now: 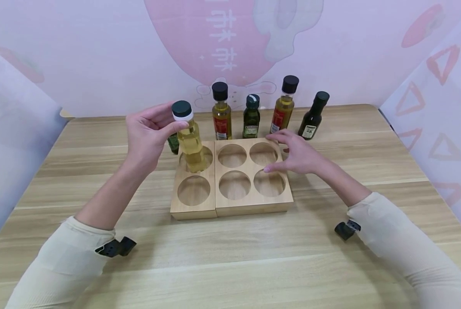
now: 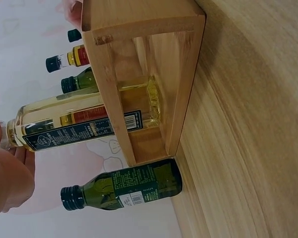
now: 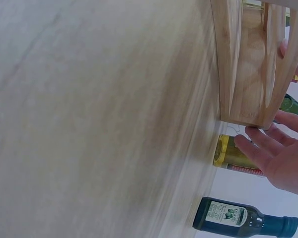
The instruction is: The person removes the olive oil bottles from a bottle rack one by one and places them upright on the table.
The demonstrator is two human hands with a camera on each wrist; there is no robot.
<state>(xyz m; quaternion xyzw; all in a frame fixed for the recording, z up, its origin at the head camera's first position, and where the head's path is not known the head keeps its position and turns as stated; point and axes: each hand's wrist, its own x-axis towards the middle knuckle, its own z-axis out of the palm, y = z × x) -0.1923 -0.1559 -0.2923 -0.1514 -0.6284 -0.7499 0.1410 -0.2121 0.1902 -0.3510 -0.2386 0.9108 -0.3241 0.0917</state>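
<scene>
My left hand [image 1: 147, 137] pinches the neck of a clear bottle of pale yellow oil [image 1: 191, 145] with a dark green cap. This bottle stands in the back-left hole of a wooden bottle rack [image 1: 193, 207]; in the left wrist view its base [image 2: 153, 101] shows through the rack's open end, low inside the frame. My right hand [image 1: 297, 153] rests at the rack's back right corner, thumb over the top board and fingers spread along the edge. In the right wrist view, the fingertips [image 3: 253, 133] touch the rack's end.
Behind the rack stand two oil bottles with red labels [image 1: 221, 122] [image 1: 279, 118], a small green bottle [image 1: 251, 118] between them and a dark bottle [image 1: 312, 118] at right. Another green bottle [image 2: 134, 184] stands beyond the rack's left end. A printed backdrop [image 1: 118, 56] borders the table.
</scene>
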